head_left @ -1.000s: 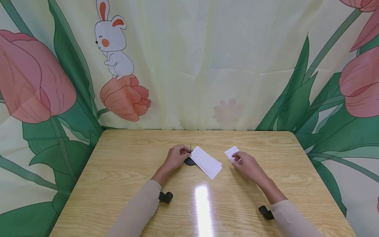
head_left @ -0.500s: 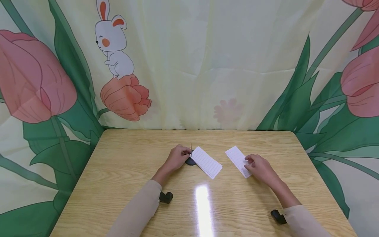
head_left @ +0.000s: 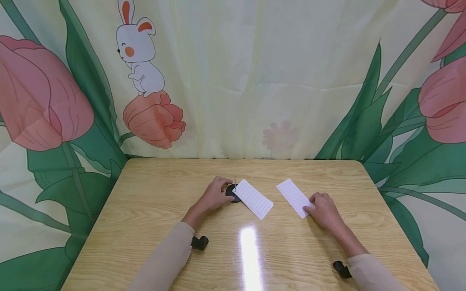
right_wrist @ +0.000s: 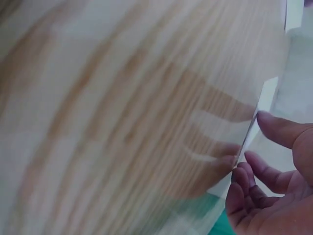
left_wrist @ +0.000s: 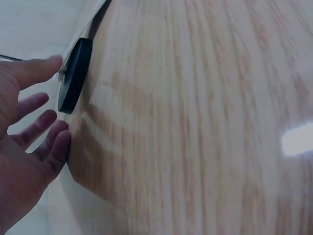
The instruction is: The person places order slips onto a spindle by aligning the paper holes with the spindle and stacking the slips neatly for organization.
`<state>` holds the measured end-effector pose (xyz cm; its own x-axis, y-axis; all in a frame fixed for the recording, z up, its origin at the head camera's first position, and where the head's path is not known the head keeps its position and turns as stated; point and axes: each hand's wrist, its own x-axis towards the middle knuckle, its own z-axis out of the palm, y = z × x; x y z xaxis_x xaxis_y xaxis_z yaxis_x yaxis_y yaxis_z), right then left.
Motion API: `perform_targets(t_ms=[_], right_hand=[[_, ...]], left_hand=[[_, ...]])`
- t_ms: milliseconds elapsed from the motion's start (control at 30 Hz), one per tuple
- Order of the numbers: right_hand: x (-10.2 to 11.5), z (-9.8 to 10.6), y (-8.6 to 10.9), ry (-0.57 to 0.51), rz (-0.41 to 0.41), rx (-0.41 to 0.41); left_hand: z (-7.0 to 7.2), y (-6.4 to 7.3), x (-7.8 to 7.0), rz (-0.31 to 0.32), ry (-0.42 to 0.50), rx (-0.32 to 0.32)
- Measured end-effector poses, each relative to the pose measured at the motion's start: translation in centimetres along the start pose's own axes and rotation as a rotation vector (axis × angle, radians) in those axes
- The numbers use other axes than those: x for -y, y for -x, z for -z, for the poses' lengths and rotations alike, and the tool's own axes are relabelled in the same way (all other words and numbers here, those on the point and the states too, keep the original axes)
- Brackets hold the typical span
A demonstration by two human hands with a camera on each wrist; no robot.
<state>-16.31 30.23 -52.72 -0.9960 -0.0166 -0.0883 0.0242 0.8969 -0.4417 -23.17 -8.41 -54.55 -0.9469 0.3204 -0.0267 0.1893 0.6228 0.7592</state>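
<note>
In the head view a small stack of white printed slips lies slanted, its upper left end against the thin upright spike of a round black base. My left hand is beside that base, thumb and fingers spread around its left side. The left wrist view has the thumb near the base, the other fingers loosely bent. Farther right lies a single printed paper slip. My right hand holds its near right end between thumb and forefinger. In the right wrist view the slip appears edge-on.
Both hands work over a light wood table with a bright light reflection near its middle. Behind the table's far edge hangs a curtain printed with tulips and a rabbit. Black wrist cameras sit at both sleeves.
My right hand has moved right and nearer, along the single slip to its near end, uncovering most of it. My left fingers have come off the stack's corner and spread beside the base.
</note>
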Motion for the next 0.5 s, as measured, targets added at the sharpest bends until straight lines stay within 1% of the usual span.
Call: perform_targets(t_ms=[100,200,367,500], right_hand=[[0.16,-0.24,-0.1,0.005,0.006,-0.001],[0.38,-0.36,-0.21,-0.006,-0.005,0.004],[0.67,-0.23,-0.41,-0.058,-0.032,0.03],[0.64,0.02,-0.55,-0.089,-0.034,0.05]], left_hand=[[-0.11,0.05,0.13,0.002,-0.024,0.039],[-0.22,0.04,0.18,-0.001,-0.033,0.05],[-0.45,-0.02,0.22,-0.006,-0.041,0.033],[-0.67,-0.06,0.35,-0.004,-0.05,0.022]])
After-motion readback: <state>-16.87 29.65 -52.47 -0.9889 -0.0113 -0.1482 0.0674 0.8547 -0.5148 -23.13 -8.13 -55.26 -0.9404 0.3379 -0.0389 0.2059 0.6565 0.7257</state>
